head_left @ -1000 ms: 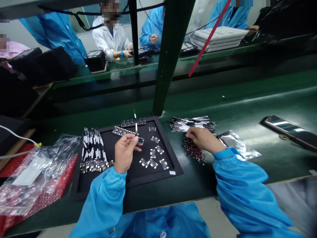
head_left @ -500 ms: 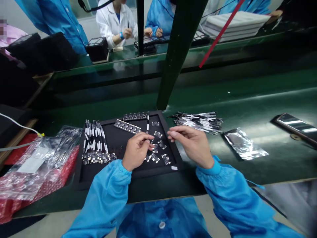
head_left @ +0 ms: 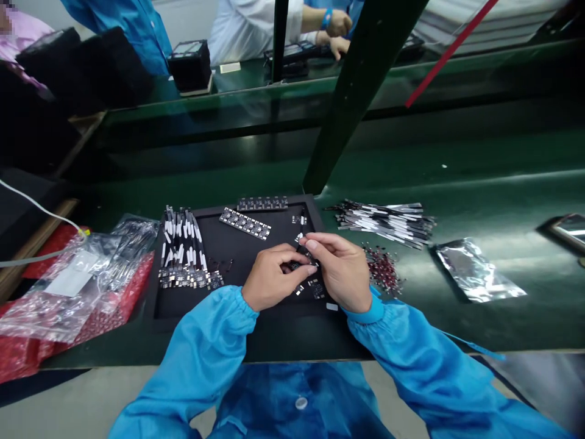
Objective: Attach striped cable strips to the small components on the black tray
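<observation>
My left hand (head_left: 274, 277) is closed in a pinch above the right part of a black tray (head_left: 237, 308). A thin black-and-white cable strip (head_left: 301, 229) rises from between my hands, its lower end hidden by the fingers. My right hand (head_left: 342, 268) is also closed, its fingertips beside the strip and almost touching the left ones; what they pinch is too small to make out. Small loose circuit boards (head_left: 316, 288) lie beneath the hands, partly covered. Two board panels (head_left: 244, 223) (head_left: 262, 203) rest at the tray's back.
Finished-looking cable strips with boards (head_left: 183, 244) line the tray's left side. Right of it are a strip pile (head_left: 388, 222), small red-and-black parts (head_left: 384, 268), a silver bag (head_left: 478, 268) and a phone (head_left: 571, 235). Plastic bags (head_left: 77, 286) lie left; a green post (head_left: 347, 122) stands behind.
My hands have come together over the tray, the right moving in toward the left. The red-and-black parts behind the right hand now show. The view has shifted, and a co-worker across has leaned over.
</observation>
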{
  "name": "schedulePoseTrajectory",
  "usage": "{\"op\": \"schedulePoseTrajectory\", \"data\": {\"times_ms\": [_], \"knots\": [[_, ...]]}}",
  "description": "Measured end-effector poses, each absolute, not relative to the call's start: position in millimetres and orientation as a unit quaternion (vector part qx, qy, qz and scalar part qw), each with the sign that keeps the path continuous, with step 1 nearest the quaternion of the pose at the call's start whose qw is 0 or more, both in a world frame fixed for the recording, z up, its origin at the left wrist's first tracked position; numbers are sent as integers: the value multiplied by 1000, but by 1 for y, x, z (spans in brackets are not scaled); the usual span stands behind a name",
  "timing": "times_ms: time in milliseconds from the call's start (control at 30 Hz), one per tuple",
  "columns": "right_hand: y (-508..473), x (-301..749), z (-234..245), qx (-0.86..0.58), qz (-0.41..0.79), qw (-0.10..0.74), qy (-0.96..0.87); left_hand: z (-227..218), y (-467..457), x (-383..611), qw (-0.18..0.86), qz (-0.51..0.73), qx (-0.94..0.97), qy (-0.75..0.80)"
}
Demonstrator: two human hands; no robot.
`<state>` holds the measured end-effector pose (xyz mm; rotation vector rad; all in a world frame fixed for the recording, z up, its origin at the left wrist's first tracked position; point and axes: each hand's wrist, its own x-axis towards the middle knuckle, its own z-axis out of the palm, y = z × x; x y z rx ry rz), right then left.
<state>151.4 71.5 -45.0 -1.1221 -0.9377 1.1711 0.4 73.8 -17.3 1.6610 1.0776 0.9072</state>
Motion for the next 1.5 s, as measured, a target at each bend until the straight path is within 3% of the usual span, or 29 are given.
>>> {"op": "schedulePoseTrajectory", "data": {"times_ms": [333,567,733,1167,1500], "knots": [[69,158,-33,-504,395,593,-488,-17,76,-8,504,448,571,468],[75,180,-14,-365,214,446,-788,-16,77,-13,481,397,626,468],[82,185,-21,-327,156,396,-844,-16,78,-15,463,378,653,466],[76,177,-18,-423,264,461,-734,-13,85,-14,623,448,454,452],[75,173,-23,-441,303,460,-709,-11,85,-12,651,435,427,451]]}}
